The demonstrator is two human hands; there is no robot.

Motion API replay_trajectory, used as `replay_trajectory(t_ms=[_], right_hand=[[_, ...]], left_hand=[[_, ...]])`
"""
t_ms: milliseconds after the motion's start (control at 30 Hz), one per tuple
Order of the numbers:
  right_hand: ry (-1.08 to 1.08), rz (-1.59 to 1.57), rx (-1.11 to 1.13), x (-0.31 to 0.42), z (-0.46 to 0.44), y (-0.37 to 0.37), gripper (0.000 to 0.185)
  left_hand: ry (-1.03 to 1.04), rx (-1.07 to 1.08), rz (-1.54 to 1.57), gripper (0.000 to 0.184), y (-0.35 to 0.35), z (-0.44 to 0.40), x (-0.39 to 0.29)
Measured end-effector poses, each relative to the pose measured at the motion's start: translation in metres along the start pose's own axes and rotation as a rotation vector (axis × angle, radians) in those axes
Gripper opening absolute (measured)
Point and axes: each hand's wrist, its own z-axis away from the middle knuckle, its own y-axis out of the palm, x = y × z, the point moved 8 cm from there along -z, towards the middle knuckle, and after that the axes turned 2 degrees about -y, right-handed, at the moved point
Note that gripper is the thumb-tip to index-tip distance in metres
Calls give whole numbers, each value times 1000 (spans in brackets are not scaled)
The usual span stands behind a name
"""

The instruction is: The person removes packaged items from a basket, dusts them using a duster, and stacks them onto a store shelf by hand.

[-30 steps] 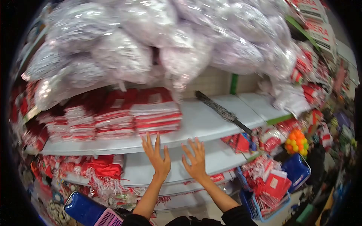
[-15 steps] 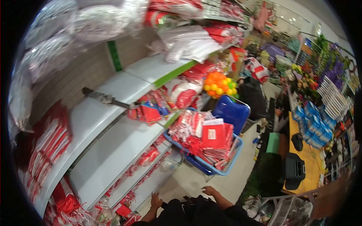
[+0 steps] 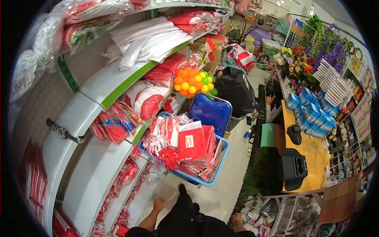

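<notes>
My left hand (image 3: pixel 158 204) hangs low beside the shelf unit, its fingers loosely curled with nothing visible in them. At the lower middle, my right hand (image 3: pixel 237 218) hangs by my body, near clear bags of goods, and appears empty with its fingers loose. Neither hand touches anything that I can make out. Ahead of them stands a blue basket (image 3: pixel 226 157) heaped with red-and-white packs. A labelled red-and-white cloth pack (image 3: pixel 192 141) lies on top, beside a bundle with red fringe (image 3: pixel 169 157). A dark blue seat or lid (image 3: pixel 211 112) leans behind the basket.
Grey shelves (image 3: pixel 98 170) with red-and-white cloth packs curve along the left. An orange-and-yellow balloon cluster (image 3: pixel 193 81) and black bag (image 3: pixel 235 91) stand past the basket. On the right, a yellow table (image 3: pixel 310 158) holds black devices and blue boxes (image 3: pixel 314 118). Tiled floor (image 3: pixel 221 193) lies between.
The view has moved forward and turned, so the basket and shelves sit further left. A black-clad leg now shows stepping forward. My right hand has dropped back to my side.
</notes>
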Motion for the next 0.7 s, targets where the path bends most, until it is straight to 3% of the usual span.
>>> replay_trajectory(t_ms=[100, 167, 233, 367, 433, 500, 600, 700], right_hand=[[345, -498, -247, 59, 7, -51, 20], [155, -517, -389, 107, -19, -82, 23], [-72, -625, -385, 149, -54, -114, 26], [-352, -741, -565, 221, -125, -193, 26], [-468, -725, -474, 262, -153, -226, 33], [-505, -792, -250, 304, -168, -257, 43], [-706, -684, -298, 347, -190, -267, 60], [-585, -688, -141, 360, -201, -256, 70]], left_hand=[[315, 4, 329, 24, -31, -39, -139], [496, 5, 358, 26, -36, -68, -207], [487, 143, 209, 24, -37, -93, -257], [782, 123, -204, 26, -21, -147, -299], [826, 100, -504, 28, -16, -154, -310], [737, 209, -547, 29, -11, -161, -310], [727, 181, -589, 32, -10, -164, -307], [789, 107, -516, 34, 5, -179, -293]])
